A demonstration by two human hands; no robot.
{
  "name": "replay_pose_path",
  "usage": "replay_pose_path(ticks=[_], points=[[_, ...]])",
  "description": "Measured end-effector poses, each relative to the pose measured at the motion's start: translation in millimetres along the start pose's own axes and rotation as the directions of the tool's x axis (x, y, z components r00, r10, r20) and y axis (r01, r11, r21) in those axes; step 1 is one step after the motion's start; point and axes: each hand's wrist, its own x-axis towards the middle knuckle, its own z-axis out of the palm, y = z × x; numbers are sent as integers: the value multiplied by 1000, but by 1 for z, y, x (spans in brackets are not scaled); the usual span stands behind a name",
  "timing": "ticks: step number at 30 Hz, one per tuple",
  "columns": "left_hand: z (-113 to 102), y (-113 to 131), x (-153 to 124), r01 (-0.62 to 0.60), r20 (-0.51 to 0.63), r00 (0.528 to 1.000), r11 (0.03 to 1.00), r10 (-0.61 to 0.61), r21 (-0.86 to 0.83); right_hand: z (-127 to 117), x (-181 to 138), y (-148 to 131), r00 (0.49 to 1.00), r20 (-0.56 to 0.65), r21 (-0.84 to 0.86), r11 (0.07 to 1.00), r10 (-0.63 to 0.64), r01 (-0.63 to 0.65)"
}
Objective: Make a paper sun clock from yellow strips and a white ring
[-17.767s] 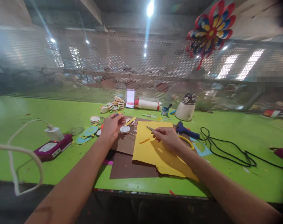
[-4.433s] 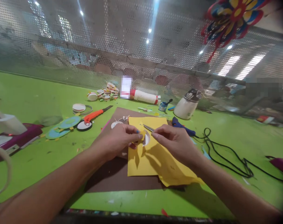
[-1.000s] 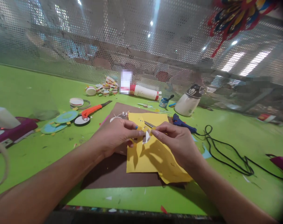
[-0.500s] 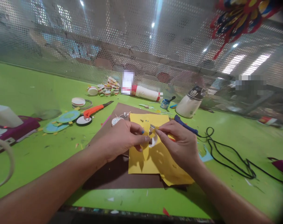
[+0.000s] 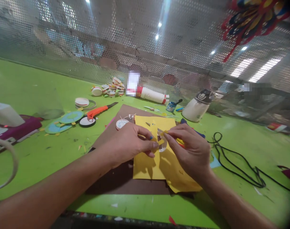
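Note:
Over the yellow paper sheets (image 5: 145, 167), my left hand (image 5: 129, 143) pinches a small yellow paper piece (image 5: 160, 142) between thumb and fingertips. Close on its right, my right hand (image 5: 190, 144) has thumb and forefinger closed on another bit of yellow paper (image 5: 165, 132). A thin metal tip shows beside these fingers, and something yellow and red lies under the palm; the tool's kind is hidden. Below the fingertips is a white ring-like piece (image 5: 163, 146). The sheets rest on a brown board (image 5: 106, 183). A white dotted disc (image 5: 122, 124) sits behind my left hand.
An orange-handled cutter (image 5: 97, 111) and pale blue paper rings (image 5: 70, 117) lie left. Several white round pieces (image 5: 111, 89), a white tube (image 5: 152, 95), a blue jar (image 5: 170, 107) and a white jug (image 5: 196, 106) stand behind. A black cable (image 5: 242, 175) loops right.
The view has shifted slightly, moving everything a little to the right. The long yellow strip that hung below my left fingers no longer shows there. Both hands stay close together.

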Motion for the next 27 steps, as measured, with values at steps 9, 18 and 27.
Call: replay_pose_path(ticks=[9, 18, 27], points=[[2, 4, -2, 42, 42, 998, 999, -40, -30, 1, -2, 3, 998, 8, -80, 994, -69, 69], [6, 10, -3, 86, 41, 996, 995, -84, -59, 1, -1, 3, 992, 19, -159, 979, -125, 126], [4, 11, -5, 56, 61, 997, 998, -54, -30, 1, -1, 2, 990, 15, -136, 980, -142, 143]])
